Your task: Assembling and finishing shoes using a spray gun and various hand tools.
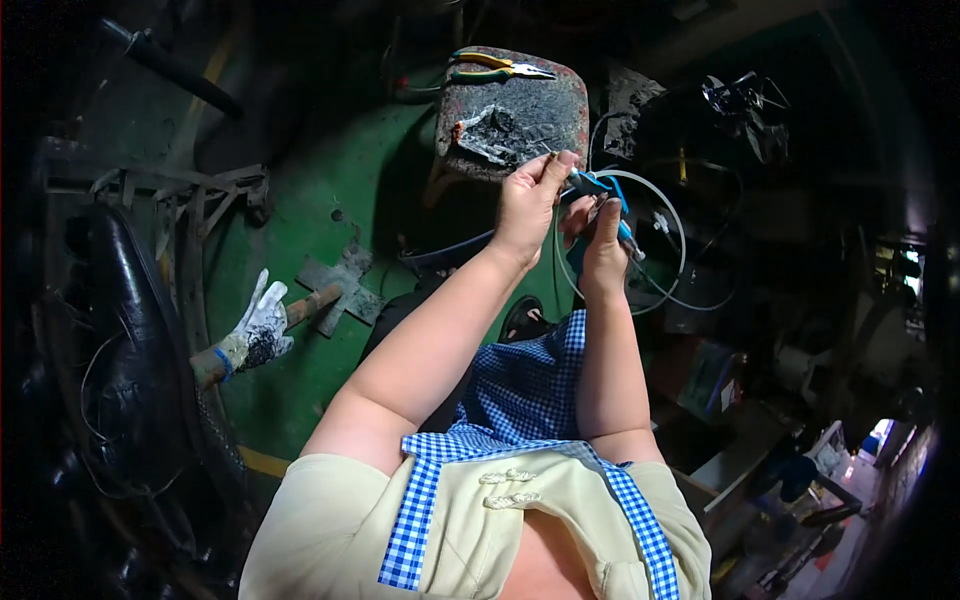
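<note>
In front of me, my left hand [530, 205] is closed in a pinch, thumb against fingers. What lies between its fingertips is too small to make out. Just to its right, my right hand [604, 250] is closed around a blue and dark plastic part [600, 185], which reaches up to the left fingertips. A light blue end with a metal tip sticks out beside the right thumb. Around the right hand loops a clear thin tube [683, 235]. Both hands are over the near right edge of a worn stool [540, 110].
Pliers [505, 69] with yellow and green handles and a dirty glove [490, 135] lie on the stool. To the left, another dirty glove [262, 325] hangs over a post with a metal cross base [345, 285]. A black padded chair [130, 340] stands far left. Boxes [715, 380] are at right.
</note>
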The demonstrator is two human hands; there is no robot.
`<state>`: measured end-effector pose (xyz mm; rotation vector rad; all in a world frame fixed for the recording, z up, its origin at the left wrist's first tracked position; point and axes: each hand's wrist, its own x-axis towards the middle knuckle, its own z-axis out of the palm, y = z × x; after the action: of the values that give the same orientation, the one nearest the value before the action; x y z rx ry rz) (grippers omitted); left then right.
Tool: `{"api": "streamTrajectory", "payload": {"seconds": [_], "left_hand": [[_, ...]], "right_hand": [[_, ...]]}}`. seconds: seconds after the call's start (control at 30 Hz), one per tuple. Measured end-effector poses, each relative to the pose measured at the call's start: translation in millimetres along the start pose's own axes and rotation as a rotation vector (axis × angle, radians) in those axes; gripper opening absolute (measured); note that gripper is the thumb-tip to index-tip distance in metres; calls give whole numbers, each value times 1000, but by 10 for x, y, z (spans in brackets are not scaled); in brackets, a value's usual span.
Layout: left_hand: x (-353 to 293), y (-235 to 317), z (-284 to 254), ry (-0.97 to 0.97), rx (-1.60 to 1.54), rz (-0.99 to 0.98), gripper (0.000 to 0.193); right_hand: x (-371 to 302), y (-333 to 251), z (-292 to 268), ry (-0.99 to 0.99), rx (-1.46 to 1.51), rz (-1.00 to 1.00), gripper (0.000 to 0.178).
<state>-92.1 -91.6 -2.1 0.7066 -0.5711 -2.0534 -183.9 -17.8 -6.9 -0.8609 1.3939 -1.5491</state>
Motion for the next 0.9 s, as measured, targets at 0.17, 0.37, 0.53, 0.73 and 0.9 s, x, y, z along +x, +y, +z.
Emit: {"api": "streamTrajectory", "payload": {"seconds": [0.17, 0.37, 0.53, 0.73, 0.9], "left_hand": [[71, -95, 40, 112, -61, 42, 29], [106, -81, 4, 128, -115, -36, 30], [184, -128, -72, 123, -140, -69, 30], [249, -161, -83, 159, -173, -88, 28], [309, -189, -118, 182, -148, -100, 26]], "right_hand": [[80, -42, 61, 65, -95, 49, 54], [156, -22, 92, 77, -154, 73, 56], [179, 13, 113, 131, -179, 102, 55], [243, -20, 141, 148, -242, 148, 55], [307, 8, 100, 146, -228, 131, 52]]}}
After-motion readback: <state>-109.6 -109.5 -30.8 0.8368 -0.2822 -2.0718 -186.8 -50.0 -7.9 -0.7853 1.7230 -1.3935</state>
